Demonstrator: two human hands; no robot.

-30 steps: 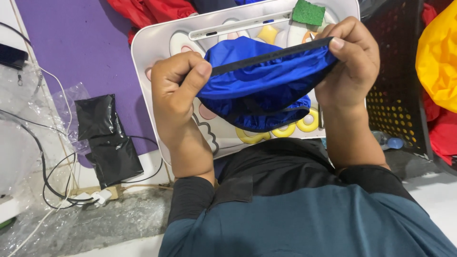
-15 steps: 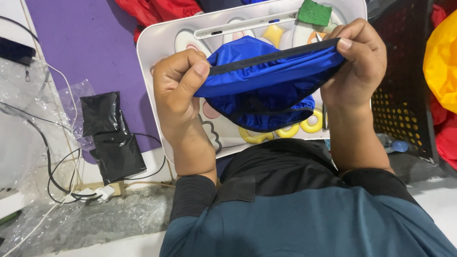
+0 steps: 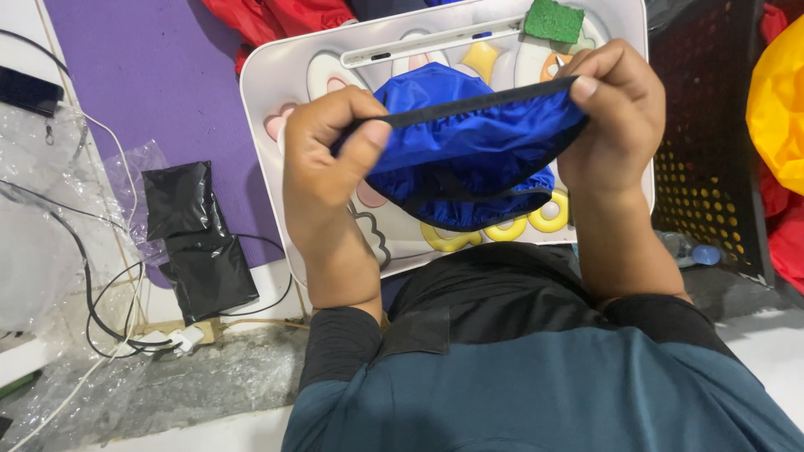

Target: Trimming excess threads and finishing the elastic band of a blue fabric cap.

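Nearest, a dark teal and black long-sleeved top (image 3: 544, 377), sleeves pushed up the forearms.

Above it, left hand (image 3: 331, 155) and right hand (image 3: 615, 125) raised over the table, each grip pinched tight, thumb against curled fingers, on the black elastic band (image 3: 481, 102) of a shiny blue fabric pouch-like cover (image 3: 469, 159). Band pulled taut and nearly straight between the two hands, tilted slightly up toward the right. Blue cloth sagging below in a gathered, rounded pocket, a second dark hem at its lower edge.

Judged from the folds and sheen: thin, very light, limp, likely slick synthetic cloth, apt to slide between fingers. No fragility to fear. Best taken by the elastic band, thicker and less slippery than the cloth, at two points well apart, as here.

Beneath the cover, a white lap table with rounded corners and cartoon print (image 3: 276, 84), yellow rings in the print near its close edge. Farther on it, a slim white bar-shaped slot or device (image 3: 427, 46) and a green rough-surfaced square sponge (image 3: 554, 21).

Left of the table, a black flat packet in clear plastic wrap (image 3: 197, 238), black and white cables (image 3: 109, 310), crumpled clear plastic, all beside a purple mat (image 3: 159, 75).

Right, a black perforated plastic basket (image 3: 703, 134); beyond, yellow fabric (image 3: 779, 109). At the far edge, red cloth (image 3: 276, 17).
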